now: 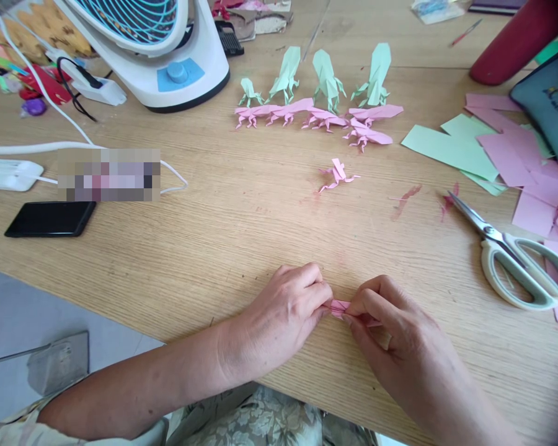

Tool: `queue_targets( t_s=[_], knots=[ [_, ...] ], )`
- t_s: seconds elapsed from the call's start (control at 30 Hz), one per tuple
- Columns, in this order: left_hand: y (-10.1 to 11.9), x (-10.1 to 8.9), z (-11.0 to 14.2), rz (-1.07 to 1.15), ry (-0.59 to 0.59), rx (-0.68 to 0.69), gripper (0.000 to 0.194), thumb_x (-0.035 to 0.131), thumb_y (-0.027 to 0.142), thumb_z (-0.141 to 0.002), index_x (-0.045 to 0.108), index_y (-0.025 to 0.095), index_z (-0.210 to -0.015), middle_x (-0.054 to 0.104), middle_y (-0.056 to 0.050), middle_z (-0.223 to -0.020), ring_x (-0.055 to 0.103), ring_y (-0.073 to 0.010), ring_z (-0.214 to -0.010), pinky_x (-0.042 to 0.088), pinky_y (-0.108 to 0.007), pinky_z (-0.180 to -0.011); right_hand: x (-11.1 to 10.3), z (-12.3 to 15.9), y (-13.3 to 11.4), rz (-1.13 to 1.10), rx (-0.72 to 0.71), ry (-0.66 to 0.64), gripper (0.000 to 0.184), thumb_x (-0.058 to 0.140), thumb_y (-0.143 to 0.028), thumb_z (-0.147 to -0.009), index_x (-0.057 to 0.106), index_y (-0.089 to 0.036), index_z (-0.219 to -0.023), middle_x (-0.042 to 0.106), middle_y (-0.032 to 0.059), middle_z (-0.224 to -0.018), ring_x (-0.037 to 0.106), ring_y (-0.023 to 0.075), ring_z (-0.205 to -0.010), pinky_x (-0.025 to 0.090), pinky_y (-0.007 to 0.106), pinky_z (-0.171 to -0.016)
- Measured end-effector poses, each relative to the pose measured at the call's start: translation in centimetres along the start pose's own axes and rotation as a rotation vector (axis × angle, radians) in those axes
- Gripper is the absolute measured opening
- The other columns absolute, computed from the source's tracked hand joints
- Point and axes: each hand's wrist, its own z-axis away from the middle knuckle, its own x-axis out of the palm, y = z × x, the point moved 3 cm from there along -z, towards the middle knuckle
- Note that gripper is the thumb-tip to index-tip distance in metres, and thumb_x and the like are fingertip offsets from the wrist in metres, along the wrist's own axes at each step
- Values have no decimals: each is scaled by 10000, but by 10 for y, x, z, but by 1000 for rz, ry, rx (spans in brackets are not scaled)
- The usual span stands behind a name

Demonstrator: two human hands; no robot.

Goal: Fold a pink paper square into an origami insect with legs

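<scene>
Between my two hands, just over the table's near edge, is a small pink folded paper (338, 308), pinched at both ends. My left hand (291, 306) grips its left end with fingers curled. Thumb and forefinger of my right hand (395, 334) close on the other end, and a bit of pink shows beneath them. Much of the paper is hidden by my fingers. Farther up the table sits a small pink origami figure (337, 173) with thin legs. Behind it stand several pink origami insects (288, 111) and a row of green origami insects (326, 77).
White-handled scissors (490, 232) lie at right, beside pink paper sheets (511, 155) and green paper sheets (451, 152). A red bottle (516, 46) and blue pouch (551, 105) are at far right. A fan (186, 71), black phone (51, 219) and white cables occupy the left.
</scene>
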Motion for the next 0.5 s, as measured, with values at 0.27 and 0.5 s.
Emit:
queue_targets(
  t_s=[0.27,0.5],
  knots=[
    [0,3,2,-24,15,-31,141,501,136,-975,610,141,-885,551,-49,-949,528,-182,-882,441,-337,-833,3,-1,-1,17,22,-1,204,475,-180,-958,507,-216,-760,539,33,-866,568,129,-657,495,269,-579],
    [2,2,-1,-88,10,-64,107,519,164,-964,572,158,-871,537,-55,-970,521,-188,-868,464,-337,-804,1,-5,-5,32,-4,12,209,487,-173,-943,489,-219,-740,538,31,-832,560,127,-643,496,259,-561]
  ],
)
